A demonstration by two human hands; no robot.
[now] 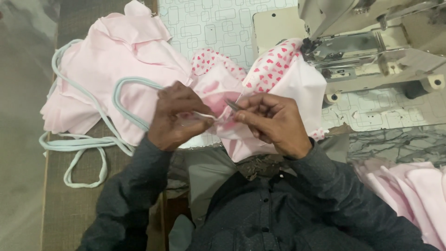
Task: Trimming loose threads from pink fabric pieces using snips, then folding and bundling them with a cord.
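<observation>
Our left hand [174, 118] pinches the pink cloth [223, 100]; our right hand [274, 123] is clamped on small snips [232, 105] at the cloth, near the sewing machine [367, 42].

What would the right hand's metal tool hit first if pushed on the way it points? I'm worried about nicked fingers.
Probably the pink fabric pinched between both hands; the left hand lies just beyond the right hand. Depth is unclear.

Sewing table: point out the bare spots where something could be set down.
Bare patterned tabletop lies between the pink fabric pile and the sewing machine, with more in front of the machine. The middle is crowded: both hands, left and right, work the heart-print cloth.
</observation>
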